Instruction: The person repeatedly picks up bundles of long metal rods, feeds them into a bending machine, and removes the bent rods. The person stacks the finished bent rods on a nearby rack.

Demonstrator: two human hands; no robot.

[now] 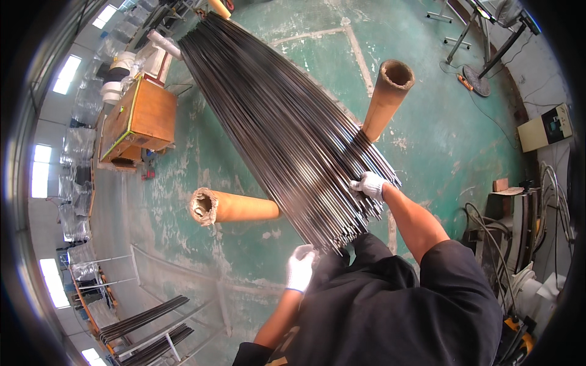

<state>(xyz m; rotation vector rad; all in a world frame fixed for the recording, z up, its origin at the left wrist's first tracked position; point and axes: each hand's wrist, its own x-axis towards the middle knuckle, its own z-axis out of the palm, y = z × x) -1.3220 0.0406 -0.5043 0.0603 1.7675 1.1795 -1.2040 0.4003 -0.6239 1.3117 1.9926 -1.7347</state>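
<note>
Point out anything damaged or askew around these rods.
The dark rods end unevenly near the person, some jutting past others. The orange tube at left has a ragged rim. Pale patches on the green floor suggest wear.

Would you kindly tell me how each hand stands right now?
Left hand: near the dark rods, grip cannot be told.
Right hand: partly curled over the rods, grip unclear.

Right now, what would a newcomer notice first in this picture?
The long bundle of dark rods, stretching down from the upper left to centre, stands out first. One brown tube is at its right, another tube at its left. The white-gloved right hand touches the rods' near end.
</note>
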